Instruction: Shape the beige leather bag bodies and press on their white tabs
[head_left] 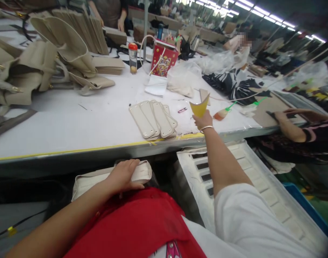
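My left hand (pixel 124 175) is closed over the end of a long cream fabric or leather piece, boxy like a bag body (pixel 92 181), in front of the red apron (pixel 153 218). Its fingers lie over the top and the thumb is on the near side. Stretched out over the table, my right hand (pixel 204 120) grips a yellow piece with a curved-in top edge (pixel 200 107); what kind it is I cannot make out. Left of that hand lies a fanned pile of cream strips with rounded corners (pixel 153 120). A small dark red tool (pixel 182 110) rests between them.
A brush with a green handle (pixel 223 113) lies right of my right hand. Beige bag parts (pixel 42 64) crowd the left; a red gift bag (pixel 164 59) and a bottle (pixel 133 59) stand behind. Below the edge is a white tray (pixel 250 168). A co-worker's hand (pixel 282 118) is at right.
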`<state>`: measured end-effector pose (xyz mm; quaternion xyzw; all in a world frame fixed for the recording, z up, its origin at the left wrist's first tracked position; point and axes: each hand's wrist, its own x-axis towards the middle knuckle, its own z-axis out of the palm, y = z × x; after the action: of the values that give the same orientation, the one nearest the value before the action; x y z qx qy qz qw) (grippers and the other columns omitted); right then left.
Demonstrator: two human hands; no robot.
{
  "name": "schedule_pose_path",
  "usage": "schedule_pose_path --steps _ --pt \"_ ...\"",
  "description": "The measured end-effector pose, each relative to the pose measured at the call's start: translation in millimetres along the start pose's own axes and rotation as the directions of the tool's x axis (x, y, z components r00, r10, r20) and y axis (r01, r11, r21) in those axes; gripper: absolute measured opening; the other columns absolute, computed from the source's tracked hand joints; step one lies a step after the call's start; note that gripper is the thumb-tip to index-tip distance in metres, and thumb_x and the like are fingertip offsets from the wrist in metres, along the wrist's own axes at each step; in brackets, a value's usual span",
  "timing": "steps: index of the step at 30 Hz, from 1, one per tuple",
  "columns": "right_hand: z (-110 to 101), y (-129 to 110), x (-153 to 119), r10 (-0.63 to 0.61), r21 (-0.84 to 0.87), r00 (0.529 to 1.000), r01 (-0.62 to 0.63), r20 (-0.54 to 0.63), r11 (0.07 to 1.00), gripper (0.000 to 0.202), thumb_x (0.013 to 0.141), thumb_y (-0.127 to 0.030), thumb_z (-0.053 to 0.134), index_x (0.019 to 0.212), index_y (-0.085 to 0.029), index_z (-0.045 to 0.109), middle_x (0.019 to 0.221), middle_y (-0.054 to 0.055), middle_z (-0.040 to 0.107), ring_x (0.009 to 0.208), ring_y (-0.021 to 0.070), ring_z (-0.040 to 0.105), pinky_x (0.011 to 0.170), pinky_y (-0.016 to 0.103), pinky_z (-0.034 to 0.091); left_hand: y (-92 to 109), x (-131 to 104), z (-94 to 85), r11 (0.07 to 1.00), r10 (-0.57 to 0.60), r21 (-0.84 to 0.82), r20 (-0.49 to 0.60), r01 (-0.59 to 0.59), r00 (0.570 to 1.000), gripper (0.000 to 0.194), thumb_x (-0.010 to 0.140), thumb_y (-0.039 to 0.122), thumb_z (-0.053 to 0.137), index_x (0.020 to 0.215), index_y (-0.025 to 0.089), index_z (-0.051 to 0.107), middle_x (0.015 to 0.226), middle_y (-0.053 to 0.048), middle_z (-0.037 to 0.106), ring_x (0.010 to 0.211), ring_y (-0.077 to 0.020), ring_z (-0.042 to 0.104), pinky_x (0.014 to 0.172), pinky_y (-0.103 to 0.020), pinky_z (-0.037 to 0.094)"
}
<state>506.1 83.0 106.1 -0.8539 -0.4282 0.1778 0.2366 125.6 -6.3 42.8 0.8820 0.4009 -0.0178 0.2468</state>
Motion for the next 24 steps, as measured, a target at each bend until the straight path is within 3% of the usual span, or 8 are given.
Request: schedule_pose_path --steps 3,5,6,8,13,17,20,24 --pt "-20.8 10.2 -48.3 -0.163 -0.006 0.978 0.165 0.132 0.986 0.051 0.084 -0.047 0.051 0.114 -0.006 0.050 0.075 0.009 0.061 0.050 0.0065 0.047 0.054 0.022 0.035 -6.1 11.2 -11.5 0.984 0.000 -0.174 0.100 0.018 0.995 0.069 0.064 0.061 0.060 0.119 0.020 0.053 0.116 -0.010 0.061 0.104 -0.0282 0.056 0.090 -0.034 0.041" --pt "-13.0 12.3 -82.5 -0.326 0.038 0.841 0.344 0.433 0.938 0.039 0.083 -0.044 0.053 0.103 -0.010 0.058 0.062 0.002 0.058 0.045 0.0057 0.043 0.051 0.020 0.034 -9.8 23.8 -16.5 0.936 0.026 -0.351 0.154 0.030 0.988 0.058 0.074 0.064 0.046 0.109 0.019 0.060 0.112 -0.008 0.065 0.103 -0.0255 0.058 0.091 -0.032 0.040" --pt "-2.3 11.3 -98.2 -0.400 0.067 0.740 0.436 0.541 0.898 0.037 0.080 -0.044 0.057 0.098 -0.012 0.061 0.064 0.002 0.060 0.049 0.0074 0.047 0.053 0.020 0.035 -11.6 30.6 -17.4 0.893 0.019 -0.447 0.159 0.055 0.987 0.058 0.079 0.064 0.037 0.104 0.018 0.061 0.109 -0.007 0.066 0.102 -0.0241 0.059 0.091 -0.031 0.040" --pt "27.8 5.4 -123.9 -0.433 0.051 0.620 0.535 0.655 0.843 0.040 0.083 -0.051 0.050 0.082 -0.013 0.064 0.066 0.004 0.062 0.057 0.0125 0.053 0.056 0.022 0.038 -15.1 42.7 -15.2 0.770 -0.054 -0.623 0.152 0.138 0.987 0.064 0.084 0.063 0.023 0.104 0.015 0.059 0.101 -0.008 0.070 0.099 -0.0222 0.060 0.091 -0.031 0.040" --pt "90.6 -19.1 -147.7 -0.306 -0.178 0.492 0.716 0.815 0.675 0.067 0.089 -0.061 0.020 0.082 -0.013 0.066 0.082 0.013 0.067 0.075 0.0226 0.061 0.064 0.028 0.041 -25.9 53.3 0.9 0.522 -0.220 -0.806 0.190 0.280 0.957 0.070 0.080 0.069 0.028 0.119 0.014 0.046 0.089 -0.009 0.073 0.091 -0.0237 0.064 0.085 -0.034 0.044" --pt "104.9 -34.2 -147.6 -0.361 -0.251 0.494 0.800 0.791 0.546 0.055 0.091 -0.052 0.024 0.096 -0.015 0.064 0.090 0.014 0.068 0.084 0.0245 0.063 0.070 0.030 0.043 -29.1 51.5 2.0 0.533 -0.254 -0.771 0.247 0.349 0.935 0.070 0.075 0.073 0.036 0.113 0.016 0.052 0.082 -0.008 0.073 0.086 -0.0261 0.065 0.082 -0.036 0.045" --pt "114.7 -42.8 -148.5 -0.423 -0.297 0.540 0.803 0.728 0.516 0.045 0.093 -0.038 0.025 0.100 -0.014 0.063 0.093 0.013 0.068 0.086 0.0239 0.063 0.074 0.031 0.043 -25.2 53.0 -4.4 0.383 -0.281 -0.825 0.323 0.414 0.904 0.072 0.076 0.072 0.037 0.122 0.017 0.046 0.081 -0.007 0.073 0.079 -0.0250 0.066 0.075 -0.035 0.047" --pt "130.4 -50.0 -149.8 -0.433 -0.327 0.606 0.760 0.667 0.562 0.053 0.093 -0.046 0.022 0.095 -0.016 0.065 0.094 0.012 0.068 0.089 0.0243 0.063 0.076 0.032 0.044 -21.1 59.2 -8.9 0.205 -0.285 -0.858 0.408 0.471 0.867 0.067 0.081 0.064 0.039 0.130 0.017 0.040 0.076 -0.007 0.073 0.068 -0.0216 0.066 0.067 -0.033 0.048"
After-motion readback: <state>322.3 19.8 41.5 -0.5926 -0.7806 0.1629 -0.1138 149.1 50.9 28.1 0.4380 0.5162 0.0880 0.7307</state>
